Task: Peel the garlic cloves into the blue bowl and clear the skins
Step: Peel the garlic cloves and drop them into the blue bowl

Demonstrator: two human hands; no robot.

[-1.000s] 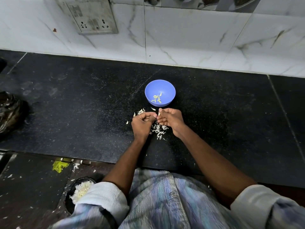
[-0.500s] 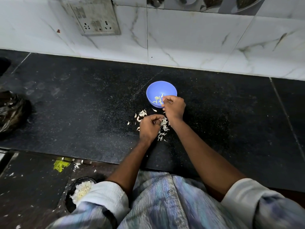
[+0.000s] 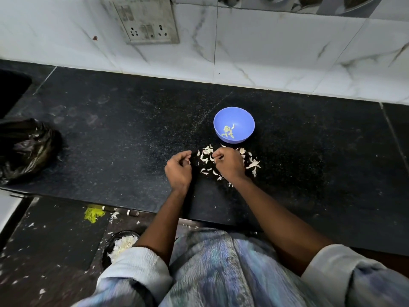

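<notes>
The counter (image 3: pixel 110 134) looks like polished black stone, speckled with fine pale flecks and faintly smudged with dull ring marks. Behind it the wall tiles (image 3: pixel 276 52) are glossy white with grey marble veining. The switch plate (image 3: pixel 146 21) on them looks like grimy, yellowed plastic. The blue bowl (image 3: pixel 241 120) is smooth plastic with a soft sheen. Garlic skins (image 3: pixel 253 163) lie thin, dry and papery. A black bag (image 3: pixel 26 147) at the far left is crinkled, shiny plastic film. The person's shirt (image 3: pixel 221 273) is soft, matt woven cloth, finely creased, with paler cuffs.
</notes>
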